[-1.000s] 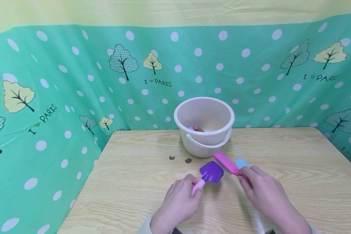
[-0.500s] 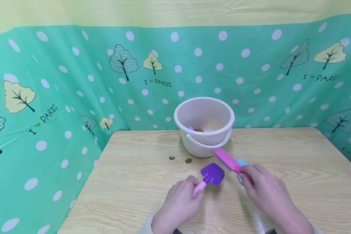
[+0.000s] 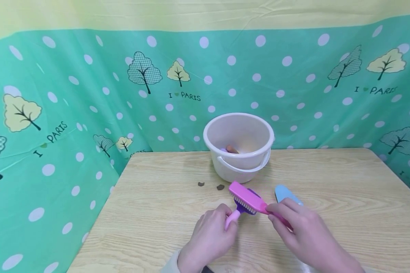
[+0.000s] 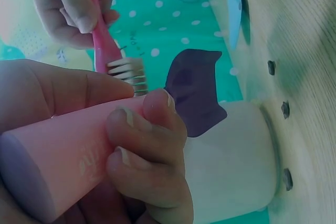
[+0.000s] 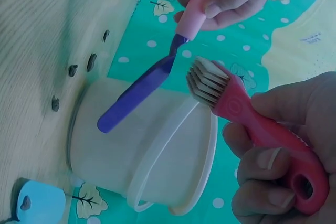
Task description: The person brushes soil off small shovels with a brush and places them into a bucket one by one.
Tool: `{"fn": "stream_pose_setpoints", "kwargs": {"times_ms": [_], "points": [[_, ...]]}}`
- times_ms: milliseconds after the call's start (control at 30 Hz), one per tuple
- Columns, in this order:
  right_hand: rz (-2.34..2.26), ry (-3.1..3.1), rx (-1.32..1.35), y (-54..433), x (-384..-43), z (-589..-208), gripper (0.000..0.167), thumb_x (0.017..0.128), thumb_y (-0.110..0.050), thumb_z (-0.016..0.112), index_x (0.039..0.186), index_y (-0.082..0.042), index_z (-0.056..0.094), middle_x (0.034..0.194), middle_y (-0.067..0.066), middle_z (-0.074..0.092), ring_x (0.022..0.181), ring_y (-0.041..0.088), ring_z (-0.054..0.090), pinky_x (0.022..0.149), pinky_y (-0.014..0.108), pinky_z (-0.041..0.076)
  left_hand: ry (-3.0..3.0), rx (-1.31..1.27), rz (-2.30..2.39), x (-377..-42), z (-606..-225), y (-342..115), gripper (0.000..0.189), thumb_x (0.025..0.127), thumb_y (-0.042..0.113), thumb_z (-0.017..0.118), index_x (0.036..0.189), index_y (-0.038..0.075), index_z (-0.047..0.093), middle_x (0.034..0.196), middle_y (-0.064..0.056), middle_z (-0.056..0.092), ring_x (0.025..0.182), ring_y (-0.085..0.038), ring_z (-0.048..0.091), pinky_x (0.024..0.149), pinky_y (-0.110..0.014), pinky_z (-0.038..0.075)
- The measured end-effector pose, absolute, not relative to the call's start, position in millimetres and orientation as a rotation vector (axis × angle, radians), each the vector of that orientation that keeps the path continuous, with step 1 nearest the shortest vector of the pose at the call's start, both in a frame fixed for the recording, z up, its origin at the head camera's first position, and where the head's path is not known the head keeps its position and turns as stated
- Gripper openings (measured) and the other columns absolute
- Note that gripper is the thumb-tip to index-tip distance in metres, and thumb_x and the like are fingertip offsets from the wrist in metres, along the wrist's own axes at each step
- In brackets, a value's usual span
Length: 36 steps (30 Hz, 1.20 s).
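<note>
My left hand (image 3: 210,231) grips the pink handle of a toy shovel (image 4: 194,93), its purple blade raised above the table. My right hand (image 3: 302,227) holds a pink brush (image 3: 248,197) by its handle. From the head view, the brush overlaps the shovel's blade, hiding most of it. The right wrist view shows the pale bristles (image 5: 207,83) near the shovel's neck and the blade in profile. Beyond both tools stands a white bucket (image 3: 237,170) with its handle hanging down in front. Small dark pieces (image 3: 220,187) lie on the table before it.
A light blue flat-bladed tool (image 3: 283,193) lies on the wooden table (image 3: 150,227), partly hidden by my right hand. Inside the bucket are a brown object (image 3: 231,149) and something purple. A green dotted curtain (image 3: 177,125) hangs behind and at both sides.
The brush first lifts away from the shovel, then swings left over its blade with my right hand. My left hand and the shovel shift only slightly. More of the light blue tool shows.
</note>
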State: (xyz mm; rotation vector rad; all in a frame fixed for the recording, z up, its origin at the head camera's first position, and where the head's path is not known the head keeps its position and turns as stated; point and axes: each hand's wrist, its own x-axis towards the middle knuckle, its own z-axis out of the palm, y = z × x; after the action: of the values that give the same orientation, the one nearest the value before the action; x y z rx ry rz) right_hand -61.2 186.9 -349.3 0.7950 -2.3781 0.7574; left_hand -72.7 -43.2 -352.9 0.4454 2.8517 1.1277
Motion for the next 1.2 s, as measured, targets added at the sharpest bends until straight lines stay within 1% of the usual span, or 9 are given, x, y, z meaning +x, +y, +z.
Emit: {"fn": "stream_pose_setpoints", "kwargs": {"times_ms": [100,200,333,433,467,567,767,967,1200], "points": [[0.731,-2.36,0.823,185,-61,-352,0.016,0.085,-0.015,0.068,0.099,-0.023,0.068,0.082,-0.019,0.048,0.062,-0.006,0.039,0.052,0.006,0.032,2.867,0.452,1.137,-73,-353,-43,0.014,0.083,0.013,0.059,0.095,0.008,0.063,0.063,0.009,0.051,0.049,-0.005,0.044,0.045,-0.024,0.037],[0.705,-2.313,0.837,183,-63,-356,0.008,0.091,-0.022,0.062,0.097,-0.022,0.067,0.081,-0.018,0.049,0.061,-0.007,0.039,0.05,0.006,0.03,2.863,0.45,1.144,-74,-352,-44,0.014,0.083,0.012,0.058,0.095,0.007,0.063,0.063,0.009,0.051,0.05,-0.005,0.045,0.046,-0.023,0.037],[0.682,-2.287,0.809,185,-66,-361,0.017,0.097,-0.031,0.052,0.094,-0.023,0.067,0.08,-0.018,0.048,0.06,-0.007,0.036,0.048,0.007,0.027,2.847,0.441,1.147,-74,-352,-44,0.015,0.084,0.013,0.058,0.096,0.006,0.063,0.063,0.008,0.051,0.049,-0.006,0.045,0.045,-0.024,0.037],[0.657,-2.318,0.76,186,-68,-362,0.006,0.09,-0.023,0.062,0.092,-0.024,0.067,0.078,-0.018,0.046,0.059,-0.007,0.035,0.047,0.007,0.026,2.837,0.433,1.157,-74,-352,-44,0.016,0.084,0.013,0.058,0.097,0.006,0.063,0.062,0.008,0.05,0.047,-0.006,0.044,0.044,-0.024,0.037],[0.648,-2.336,0.74,187,-68,-361,0.008,0.087,-0.019,0.065,0.092,-0.025,0.067,0.077,-0.019,0.044,0.059,-0.006,0.034,0.046,0.008,0.025,2.835,0.433,1.16,-74,-352,-44,0.016,0.084,0.013,0.058,0.097,0.006,0.063,0.061,0.008,0.05,0.047,-0.007,0.044,0.044,-0.024,0.037],[0.615,-2.391,0.679,188,-68,-361,0.026,0.074,-0.008,0.071,0.091,-0.026,0.066,0.076,-0.019,0.042,0.058,-0.005,0.033,0.044,0.011,0.026,2.822,0.434,1.173,-73,-351,-44,0.017,0.084,0.014,0.058,0.098,0.005,0.063,0.061,0.009,0.05,0.046,-0.007,0.044,0.043,-0.024,0.037],[0.56,-2.444,0.618,191,-70,-361,0.024,0.075,-0.008,0.071,0.091,-0.026,0.066,0.074,-0.018,0.038,0.055,-0.004,0.029,0.042,0.014,0.025,2.811,0.449,1.19,-73,-352,-44,0.017,0.084,0.014,0.058,0.099,0.006,0.063,0.061,0.01,0.051,0.046,-0.006,0.044,0.044,-0.024,0.037],[0.548,-2.474,0.562,192,-71,-363,0.022,0.076,-0.007,0.072,0.088,-0.025,0.066,0.072,-0.017,0.038,0.053,-0.004,0.028,0.041,0.016,0.025,2.817,0.44,1.168,-72,-350,-44,0.018,0.084,0.015,0.059,0.099,0.007,0.063,0.062,0.011,0.051,0.049,-0.006,0.044,0.047,-0.024,0.037],[0.529,-2.506,0.51,193,-73,-364,0.021,0.077,-0.007,0.072,0.087,-0.025,0.066,0.071,-0.016,0.04,0.051,-0.003,0.029,0.041,0.017,0.026,2.815,0.435,1.166,-71,-349,-44,0.017,0.084,0.016,0.058,0.099,0.008,0.063,0.061,0.011,0.05,0.048,-0.006,0.044,0.046,-0.024,0.037]]}}
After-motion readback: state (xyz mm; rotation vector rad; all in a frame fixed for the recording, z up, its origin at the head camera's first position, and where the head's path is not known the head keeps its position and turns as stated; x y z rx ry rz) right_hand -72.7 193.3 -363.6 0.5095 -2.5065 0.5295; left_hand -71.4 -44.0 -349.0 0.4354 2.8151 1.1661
